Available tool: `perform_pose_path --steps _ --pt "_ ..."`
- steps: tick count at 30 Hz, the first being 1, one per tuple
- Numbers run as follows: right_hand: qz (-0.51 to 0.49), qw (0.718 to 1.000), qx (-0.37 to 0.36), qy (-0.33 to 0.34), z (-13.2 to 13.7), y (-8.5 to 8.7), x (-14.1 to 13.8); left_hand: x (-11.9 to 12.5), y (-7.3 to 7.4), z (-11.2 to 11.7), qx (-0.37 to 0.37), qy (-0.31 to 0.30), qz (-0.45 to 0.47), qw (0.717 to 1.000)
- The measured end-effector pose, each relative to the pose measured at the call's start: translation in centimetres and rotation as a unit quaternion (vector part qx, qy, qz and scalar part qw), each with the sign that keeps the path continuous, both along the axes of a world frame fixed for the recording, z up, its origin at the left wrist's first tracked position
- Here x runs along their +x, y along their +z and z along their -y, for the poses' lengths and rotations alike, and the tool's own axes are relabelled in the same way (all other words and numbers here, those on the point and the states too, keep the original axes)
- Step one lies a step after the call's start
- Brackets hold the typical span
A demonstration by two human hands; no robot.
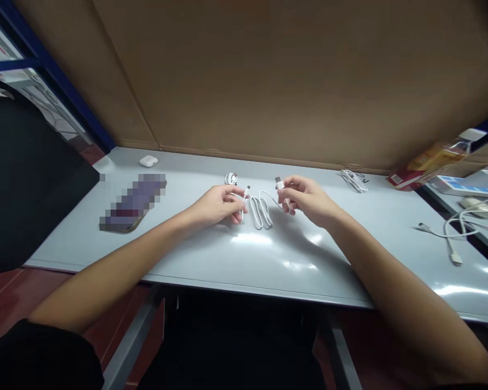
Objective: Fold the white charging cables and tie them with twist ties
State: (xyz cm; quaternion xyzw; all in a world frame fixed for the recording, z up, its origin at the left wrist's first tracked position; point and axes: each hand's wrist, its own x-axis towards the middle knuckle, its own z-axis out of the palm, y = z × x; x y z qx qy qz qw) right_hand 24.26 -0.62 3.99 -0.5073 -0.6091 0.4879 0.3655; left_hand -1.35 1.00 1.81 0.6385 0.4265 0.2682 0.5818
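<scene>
A white cable (261,210) lies looped on the pale grey table (268,260) between my hands. My left hand (217,204) pinches one end of it, the small plug sticking up by my fingertips. My right hand (307,199) grips the other end, with its larger plug held up near my thumb. The loops hang down from both hands and rest on the tabletop. A second small coil of white cable (231,178) lies just behind my left hand.
A small white earbud case (148,160) and a blurred flat object (133,202) lie at the left. Another coiled white cable (353,180) sits back right, loose cables (451,230) at the far right, beside a yellow-red packet (427,162). A brown board stands behind.
</scene>
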Motion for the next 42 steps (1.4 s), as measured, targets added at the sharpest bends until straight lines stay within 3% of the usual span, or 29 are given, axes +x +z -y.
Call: perform_pose_path --steps 3,6,26,35,42 --pt "-0.066 0.989 -0.068 0.114 0.5 -1.2 -1.2 0.4 -1.0 0.1 -0.008 -0.042 0.019 0.999" --pt "-0.088 0.979 -0.098 0.156 0.9 -2.1 -1.9 0.6 -1.7 0.0 -0.006 -0.077 0.035 0.996" --pt "-0.084 0.980 -0.065 0.167 0.9 -2.0 -1.7 0.6 -1.8 -0.1 0.005 -0.103 0.048 0.994" --pt "-0.012 0.990 -0.013 0.139 1.3 -1.6 -2.0 0.4 -2.0 -0.3 0.013 -0.149 0.065 0.987" --pt "0.001 0.992 -0.003 0.125 1.7 -1.3 -2.6 0.2 -2.2 -0.4 0.013 -0.149 0.062 0.987"
